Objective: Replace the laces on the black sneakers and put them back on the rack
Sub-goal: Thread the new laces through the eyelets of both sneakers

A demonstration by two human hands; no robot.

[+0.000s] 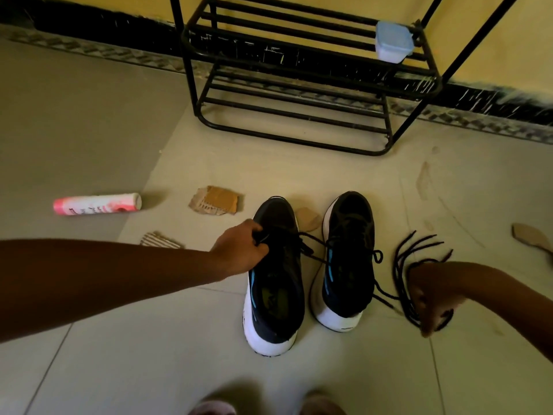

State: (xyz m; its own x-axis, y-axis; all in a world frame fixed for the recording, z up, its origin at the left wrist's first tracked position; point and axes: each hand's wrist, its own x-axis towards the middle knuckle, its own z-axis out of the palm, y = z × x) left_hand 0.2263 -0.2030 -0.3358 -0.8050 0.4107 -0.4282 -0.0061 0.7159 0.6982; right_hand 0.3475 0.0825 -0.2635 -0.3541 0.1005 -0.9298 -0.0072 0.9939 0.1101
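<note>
Two black sneakers with white soles stand side by side on the floor, toes pointing at the rack. My left hand grips the tongue and lace area of the left sneaker. The right sneaker is laced, with loose lace ends trailing out to its right. My right hand is closed on a bundle of loose black laces just to the right of that sneaker; their ends fan out over the floor. The black metal shoe rack stands against the wall beyond the sneakers.
A pale blue lidded plastic container sits on the rack's upper shelf. A pink and white bottle lies on the floor at left. Torn cardboard pieces lie near the sneakers' toes, another scrap at far right. My feet show at the bottom edge.
</note>
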